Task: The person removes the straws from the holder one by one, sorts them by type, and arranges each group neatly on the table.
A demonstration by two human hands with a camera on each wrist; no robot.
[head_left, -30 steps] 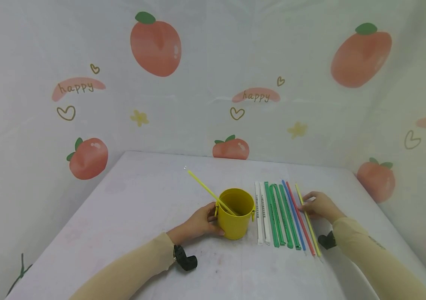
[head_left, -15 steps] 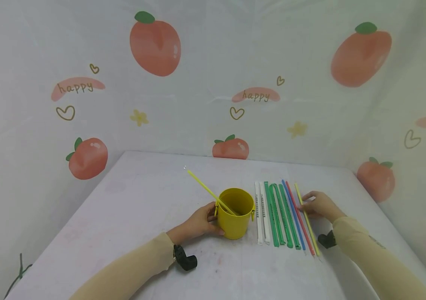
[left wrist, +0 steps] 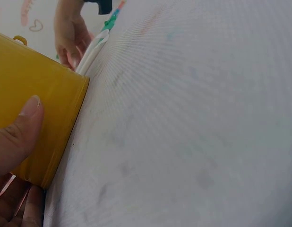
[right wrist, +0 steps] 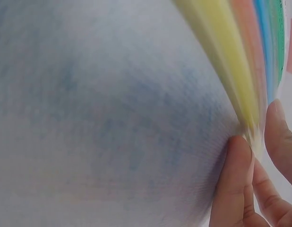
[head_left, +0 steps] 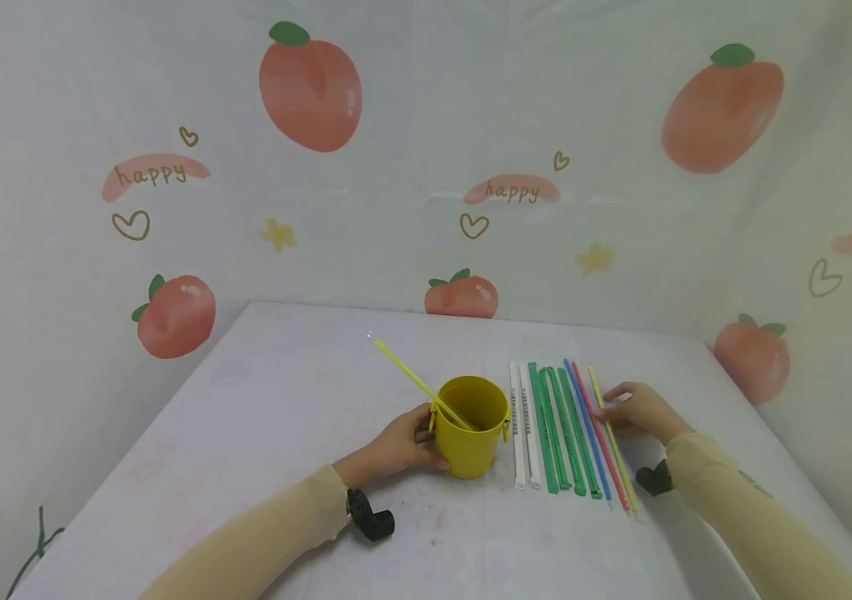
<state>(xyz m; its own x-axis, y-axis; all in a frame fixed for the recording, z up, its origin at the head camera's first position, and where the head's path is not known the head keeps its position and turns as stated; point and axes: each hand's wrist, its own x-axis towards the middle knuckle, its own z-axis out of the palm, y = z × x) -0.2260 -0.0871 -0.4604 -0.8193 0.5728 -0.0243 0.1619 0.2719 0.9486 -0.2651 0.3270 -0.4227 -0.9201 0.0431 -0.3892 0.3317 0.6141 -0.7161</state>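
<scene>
A small yellow bucket [head_left: 465,450] stands upright on the table, with one wrapped yellow straw [head_left: 414,379] leaning out over its left rim. My left hand [head_left: 399,446] grips the bucket's left side; its thumb [left wrist: 23,135] lies across the wall in the left wrist view. At the right end of a row of straws lies another yellow straw [head_left: 618,450], close beside a red straw [head_left: 606,454]. My right hand [head_left: 639,414] pinches this yellow straw near its upper half, the thumb and fingers on either side of it in the right wrist view [right wrist: 254,184].
Left of the red straw lie a blue straw [head_left: 593,433], several green-wrapped straws [head_left: 564,433] and two white-wrapped straws [head_left: 518,433]. They run roughly parallel on the white table [head_left: 283,375]. A printed cloth [head_left: 396,208] hangs behind the table.
The yellow straw under my right hand has shifted slightly left, closer to the red one. My left hand and the bucket have stayed in place.
</scene>
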